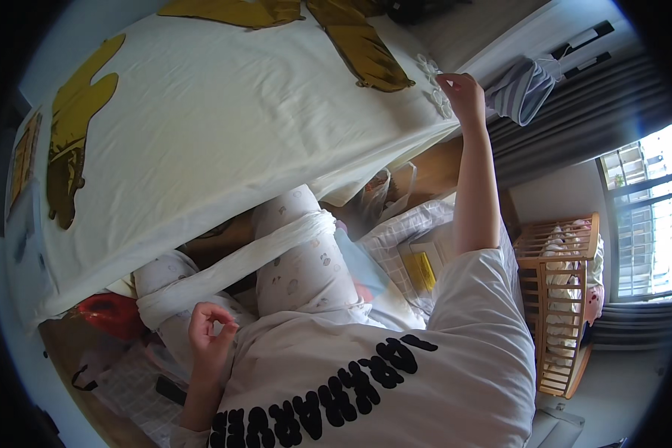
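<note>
My right hand (pixel 464 95) reaches far out to the right corner of the cloth-covered surface (pixel 201 112). Its fingers are pinched at a cluster of thin white loops (pixel 440 103) lying on the edge; whether they hold a loop I cannot make out. Close to my lap, my left hand (pixel 211 337) is raised with thumb and forefinger pressed together; anything between the tips is too small to see. A flat, shiny gold foil balloon (pixel 367 56) lies beside the loops. Another flat gold foil balloon (pixel 71 138) is on the left, and a further gold foil piece (pixel 235 10) lies along the far edge.
White cloth (pixel 239 269) hangs across my knees. Left of my legs is a shiny red balloon (pixel 112 315). On the right are a yellow packet (pixel 420 270), a clear plastic bag (pixel 373 196), a wooden cot (pixel 560 299), a striped hanging bag (pixel 521 89) and grey curtains (pixel 575 123).
</note>
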The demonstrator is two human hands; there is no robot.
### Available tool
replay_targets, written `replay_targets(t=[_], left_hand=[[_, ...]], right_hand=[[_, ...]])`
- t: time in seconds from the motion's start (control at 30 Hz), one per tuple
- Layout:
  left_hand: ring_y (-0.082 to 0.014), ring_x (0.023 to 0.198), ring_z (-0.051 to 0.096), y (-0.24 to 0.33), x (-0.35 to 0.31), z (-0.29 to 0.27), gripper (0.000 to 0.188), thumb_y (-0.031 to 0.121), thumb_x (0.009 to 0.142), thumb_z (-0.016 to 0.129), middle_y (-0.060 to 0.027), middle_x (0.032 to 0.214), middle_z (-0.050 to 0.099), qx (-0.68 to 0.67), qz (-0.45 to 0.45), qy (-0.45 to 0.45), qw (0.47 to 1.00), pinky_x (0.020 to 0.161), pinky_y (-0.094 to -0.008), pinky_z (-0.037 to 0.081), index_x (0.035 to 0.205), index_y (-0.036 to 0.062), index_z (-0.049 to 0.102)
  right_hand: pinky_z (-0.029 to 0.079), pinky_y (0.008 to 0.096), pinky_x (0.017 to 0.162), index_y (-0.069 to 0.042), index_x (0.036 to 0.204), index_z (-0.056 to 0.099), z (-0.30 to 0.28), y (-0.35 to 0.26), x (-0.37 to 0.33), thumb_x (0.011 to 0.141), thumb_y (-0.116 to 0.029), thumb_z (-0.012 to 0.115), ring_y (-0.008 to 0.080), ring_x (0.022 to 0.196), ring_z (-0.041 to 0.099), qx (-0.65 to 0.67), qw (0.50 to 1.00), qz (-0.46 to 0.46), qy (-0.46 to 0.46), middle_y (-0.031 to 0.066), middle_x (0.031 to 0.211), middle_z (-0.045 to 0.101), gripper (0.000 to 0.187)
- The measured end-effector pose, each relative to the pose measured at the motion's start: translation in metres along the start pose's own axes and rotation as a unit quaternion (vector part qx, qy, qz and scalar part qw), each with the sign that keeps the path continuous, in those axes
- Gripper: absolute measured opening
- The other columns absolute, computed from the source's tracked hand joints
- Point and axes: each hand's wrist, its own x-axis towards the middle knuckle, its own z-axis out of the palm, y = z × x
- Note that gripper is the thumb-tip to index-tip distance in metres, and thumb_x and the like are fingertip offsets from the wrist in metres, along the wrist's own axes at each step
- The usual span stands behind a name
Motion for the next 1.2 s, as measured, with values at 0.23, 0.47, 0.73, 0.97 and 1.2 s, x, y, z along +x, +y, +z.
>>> replay_targets(t=[0.23,0.47,0.73,0.97,1.2], left_hand=[[-0.0076,0.079,0.048,0.005,0.000,-0.001,0.036,0.028,0.084,0.076,-0.0014,0.089,0.052,0.026,-0.006,-0.001,1.000,0.072,-0.0215,0.041,0.098,0.0055,0.050],[-0.0079,0.080,0.049,0.001,0.000,-0.004,0.032,0.025,0.085,0.075,-0.0016,0.089,0.053,0.036,-0.013,-0.008,0.999,0.074,-0.0220,0.041,0.096,0.0054,0.051],[-0.0083,0.080,0.049,0.003,0.000,-0.003,0.030,0.023,0.086,0.074,-0.0021,0.089,0.053,0.035,-0.012,-0.019,0.999,0.074,-0.0224,0.041,0.095,0.0047,0.052],[-0.0092,0.080,0.050,0.003,-0.005,-0.006,0.025,0.018,0.086,0.072,-0.0021,0.088,0.053,0.048,-0.010,-0.018,0.999,0.074,-0.0229,0.041,0.094,0.0045,0.053],[-0.0095,0.080,0.050,0.005,-0.007,-0.007,0.017,0.012,0.088,0.067,-0.0023,0.087,0.053,0.073,-0.016,-0.013,0.997,0.076,-0.0234,0.041,0.092,0.0036,0.053]], right_hand=[[0.050,0.0373,0.070,-0.018,0.095,0.077,0.005,0.013,0.004,0.082,-0.035,0.068,0.0258,0.072,0.061,-0.073,0.997,0.001,-0.025,0.0097,0.077,0.062,0.023],[0.050,0.0386,0.074,-0.017,0.093,0.077,-0.022,-0.002,0.004,0.082,-0.034,0.068,0.0274,0.076,0.062,-0.125,0.992,-0.023,-0.016,0.0101,0.079,0.064,0.023],[0.050,0.0400,0.079,-0.017,0.091,0.076,-0.020,-0.001,0.010,0.082,-0.033,0.067,0.0273,0.087,0.062,-0.168,0.983,-0.048,-0.061,0.0089,0.082,0.065,0.021],[0.050,0.0410,0.084,-0.018,0.092,0.076,-0.002,-0.010,0.012,0.084,-0.034,0.066,0.0277,0.098,0.060,-0.190,0.974,-0.026,-0.122,0.0071,0.093,0.066,0.020],[0.049,0.0408,0.086,-0.014,0.098,0.074,-0.004,0.001,0.019,0.089,-0.030,0.053,0.0317,0.099,0.062,-0.125,0.972,0.059,-0.189,0.0121,0.104,0.068,0.028]])
